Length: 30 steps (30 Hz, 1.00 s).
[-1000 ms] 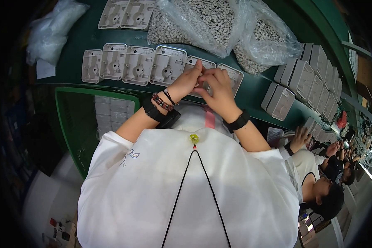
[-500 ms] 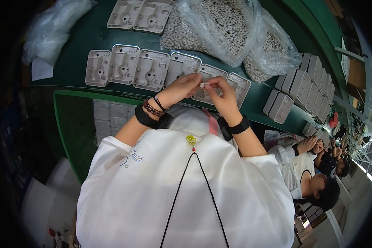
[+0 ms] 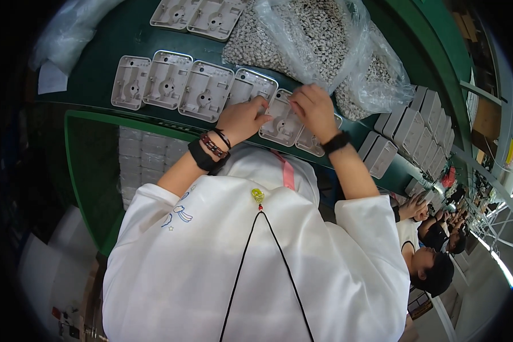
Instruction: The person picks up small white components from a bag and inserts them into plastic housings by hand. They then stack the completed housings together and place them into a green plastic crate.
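Observation:
A row of shallow grey plastic housings lies along the near part of the green table, their ribbed insides facing up. My left hand is at the lower right part of the fourth housing, its fingers bent inward. Whatever its fingertips may hold is too small to make out. Above the right end of the row is my right hand, slightly blurred, with curled fingers by the upper edge of the fifth housing. Any piece in those fingers is hidden. The last housing is partly covered by this hand.
Beyond the row, a clear plastic bag of many small light-grey parts lies open. Two more housings sit at the back. Stacked housings stand at right, near a co-worker. A green-edged crate is below the table's left front.
My hands were together around a small white piece over the fifth housing. They have parted: the left has moved slightly left, the right slightly right and up.

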Motion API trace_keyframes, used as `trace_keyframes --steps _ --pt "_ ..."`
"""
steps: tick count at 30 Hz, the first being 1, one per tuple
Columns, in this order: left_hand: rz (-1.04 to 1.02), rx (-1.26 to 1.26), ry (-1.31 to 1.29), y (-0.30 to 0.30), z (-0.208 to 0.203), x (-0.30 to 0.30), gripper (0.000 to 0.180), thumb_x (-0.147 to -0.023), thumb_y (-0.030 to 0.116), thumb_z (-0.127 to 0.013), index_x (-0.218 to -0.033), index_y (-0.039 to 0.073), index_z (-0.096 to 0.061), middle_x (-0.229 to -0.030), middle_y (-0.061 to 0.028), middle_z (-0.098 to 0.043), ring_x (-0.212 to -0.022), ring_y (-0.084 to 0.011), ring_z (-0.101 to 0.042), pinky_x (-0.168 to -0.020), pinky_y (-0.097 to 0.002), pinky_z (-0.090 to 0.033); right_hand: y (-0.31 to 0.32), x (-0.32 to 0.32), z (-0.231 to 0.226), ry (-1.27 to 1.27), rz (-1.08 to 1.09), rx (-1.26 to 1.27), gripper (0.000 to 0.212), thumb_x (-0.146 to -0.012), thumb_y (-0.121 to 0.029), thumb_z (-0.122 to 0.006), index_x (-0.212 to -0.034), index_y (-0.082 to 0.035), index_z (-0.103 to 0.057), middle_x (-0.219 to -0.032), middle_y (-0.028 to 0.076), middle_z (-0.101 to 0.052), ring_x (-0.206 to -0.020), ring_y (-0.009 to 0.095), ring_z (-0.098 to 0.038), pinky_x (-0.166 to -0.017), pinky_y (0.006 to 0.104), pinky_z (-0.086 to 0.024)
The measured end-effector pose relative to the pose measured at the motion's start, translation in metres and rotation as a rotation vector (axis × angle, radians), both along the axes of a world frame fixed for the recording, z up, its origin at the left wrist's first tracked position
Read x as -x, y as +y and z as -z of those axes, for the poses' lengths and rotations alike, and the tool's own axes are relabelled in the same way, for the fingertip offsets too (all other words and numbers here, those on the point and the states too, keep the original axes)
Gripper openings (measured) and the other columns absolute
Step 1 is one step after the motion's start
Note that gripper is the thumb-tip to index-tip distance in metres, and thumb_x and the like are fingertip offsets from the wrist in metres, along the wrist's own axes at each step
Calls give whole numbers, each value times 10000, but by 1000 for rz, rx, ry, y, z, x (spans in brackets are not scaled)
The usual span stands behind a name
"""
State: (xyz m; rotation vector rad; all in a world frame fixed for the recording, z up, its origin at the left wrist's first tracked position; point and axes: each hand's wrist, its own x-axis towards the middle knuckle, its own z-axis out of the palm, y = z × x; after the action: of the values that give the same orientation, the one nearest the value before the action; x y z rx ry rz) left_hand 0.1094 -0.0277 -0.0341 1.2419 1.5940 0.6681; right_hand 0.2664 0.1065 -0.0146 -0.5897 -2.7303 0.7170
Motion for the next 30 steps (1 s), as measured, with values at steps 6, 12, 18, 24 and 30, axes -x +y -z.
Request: trace_keyframes --steps 6,12,18,24,30 --pt "53 -36 447 4 8 -10 297 -737 221 -627 -982 113 -499 -680 -116 -607 -661 -314 -595 -522 -423 -438 30 4 29 -120 -319 -263 121 -639 -146 -618 -760 -138 -618 -1025 -2 -510 -913 195 -460 -754 328 -370" --pt "44 -44 473 5 6 -12 280 -725 240 -633 -917 86 -500 -664 -113 -603 -655 -289 -606 -524 -389 -460 28 6 32 -194 -379 -285 133 -651 -161 -583 -768 -156 -646 -1070 -12 -494 -989 174 -430 -848 331 -322" --pt "-84 4 254 10 4 -3 272 -849 338 -510 -982 102 -508 -668 -95 -600 -589 -250 -595 -500 -354 -429 28 2 14 -180 -393 -190 128 -663 -124 -583 -767 -134 -658 -1063 5 -498 -1034 195 -430 -867 333 -323" --pt "-248 247 -672 14 -4 22 589 -870 577 -261 -1129 94 -475 -732 -22 -567 -614 -78 -505 -494 -203 -366 -8 13 0 44 120 476 136 -645 -118 -633 -780 -105 -634 -1022 40 -492 -983 234 -452 -809 359 -358" --pt "-355 172 -788 15 -32 10 760 -828 663 -137 -1268 95 -386 -870 -1 -545 -629 -45 -429 -495 -161 -305 -48 44 -30 67 105 306 228 -633 -92 -671 -847 -86 -595 -934 83 -487 -875 278 -468 -770 356 -372"
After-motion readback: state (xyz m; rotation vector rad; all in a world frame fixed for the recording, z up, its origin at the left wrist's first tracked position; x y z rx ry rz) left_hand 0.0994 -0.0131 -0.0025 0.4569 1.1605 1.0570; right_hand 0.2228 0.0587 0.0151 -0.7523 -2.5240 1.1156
